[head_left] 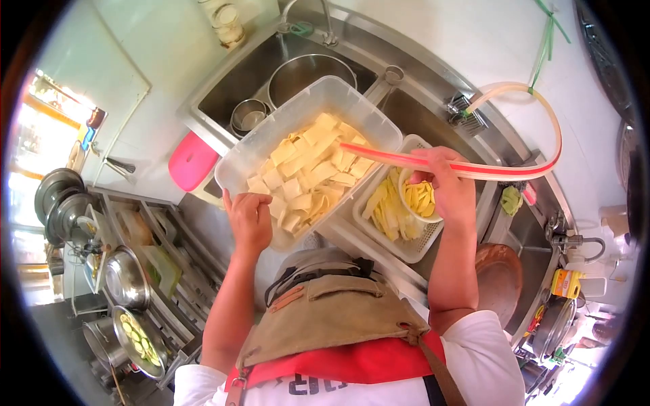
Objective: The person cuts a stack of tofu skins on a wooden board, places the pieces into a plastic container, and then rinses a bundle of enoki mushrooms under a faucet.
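Observation:
A clear plastic tub filled with pale yellow flat pieces rests across the sink's edge. At its near left corner, my left hand holds the tub's rim, fingers curled. My right hand grips a pale hose with a red stripe, whose end lies over the pieces in the tub. Below that hand, a white perforated basket holds yellow-green strips and a small round white bowl of yellow slices. Whether water runs from the hose I cannot make out.
Behind the tub, a large metal pot and small round containers stand in the left sink basin. A pink container is left of the tub. A brown round lid lies at right. Metal shelving with bowls stands at left.

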`<state>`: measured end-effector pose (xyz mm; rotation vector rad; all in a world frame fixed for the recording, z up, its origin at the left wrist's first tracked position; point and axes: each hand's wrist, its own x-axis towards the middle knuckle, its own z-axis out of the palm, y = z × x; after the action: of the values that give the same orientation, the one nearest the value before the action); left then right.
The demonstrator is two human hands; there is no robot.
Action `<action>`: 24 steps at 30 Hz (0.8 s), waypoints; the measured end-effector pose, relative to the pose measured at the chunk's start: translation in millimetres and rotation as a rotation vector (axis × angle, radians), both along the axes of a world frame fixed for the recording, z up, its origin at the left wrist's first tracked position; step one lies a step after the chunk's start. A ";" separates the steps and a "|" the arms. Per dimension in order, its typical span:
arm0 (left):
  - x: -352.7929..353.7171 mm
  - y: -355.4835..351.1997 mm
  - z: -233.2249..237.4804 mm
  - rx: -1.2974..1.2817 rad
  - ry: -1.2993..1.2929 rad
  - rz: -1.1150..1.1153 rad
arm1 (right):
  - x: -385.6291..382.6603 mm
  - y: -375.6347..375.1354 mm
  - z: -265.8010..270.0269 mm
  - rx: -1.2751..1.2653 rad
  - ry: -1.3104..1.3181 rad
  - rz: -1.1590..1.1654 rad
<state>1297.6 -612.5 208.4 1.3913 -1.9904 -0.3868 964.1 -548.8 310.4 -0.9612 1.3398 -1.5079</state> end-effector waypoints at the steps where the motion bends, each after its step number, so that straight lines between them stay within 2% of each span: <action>1: 0.2 -0.1 0.3 -0.001 0.005 -0.004 | 0.2 0.3 1.3 0.010 -0.014 -0.012; 13: 0.2 -1.1 -2.4 0.057 0.152 0.028 | 4.2 1.3 -15.1 0.000 -0.020 0.070; 24: 0.1 -2.6 -6.2 0.035 0.064 0.032 | 1.9 0.5 -19.7 0.038 -0.018 0.111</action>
<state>1297.8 -615.2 202.2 1.4132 -1.9161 -0.4481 966.0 -548.3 290.8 -0.9796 1.2774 -1.3999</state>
